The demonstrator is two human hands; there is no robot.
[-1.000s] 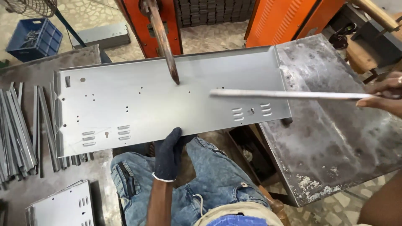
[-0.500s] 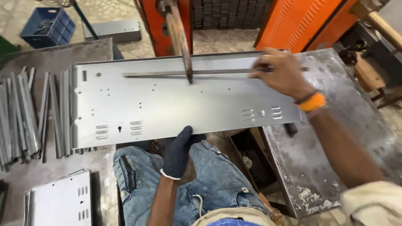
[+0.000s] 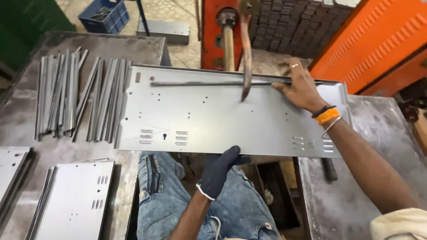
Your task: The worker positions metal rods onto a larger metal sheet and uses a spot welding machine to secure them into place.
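A long grey sheet-metal panel point(image 3: 200, 115) with punched holes and slots lies across the gap between two work tables, over my lap. My left hand point(image 3: 220, 171), in a dark glove, grips its near edge from below. My bare right hand point(image 3: 300, 89), with an orange wristband, presses a thin metal strip point(image 3: 200, 83) flat along the panel's far edge. A curved rusty machine arm point(image 3: 246, 66) hangs down from the red machine, and its tip sits just above the panel, next to the strip.
Several loose metal strips point(image 3: 75, 100) lie on the left table. A stack of smaller slotted panels point(image 3: 75, 200) sits at the lower left. A blue crate point(image 3: 104, 15) stands on the floor behind. An orange cabinet point(image 3: 378, 44) is at the right, above the right table point(image 3: 382, 133).
My right hand has carried the strip from the right side across the panel and laid it along the far edge. The left hand stays on the near edge.
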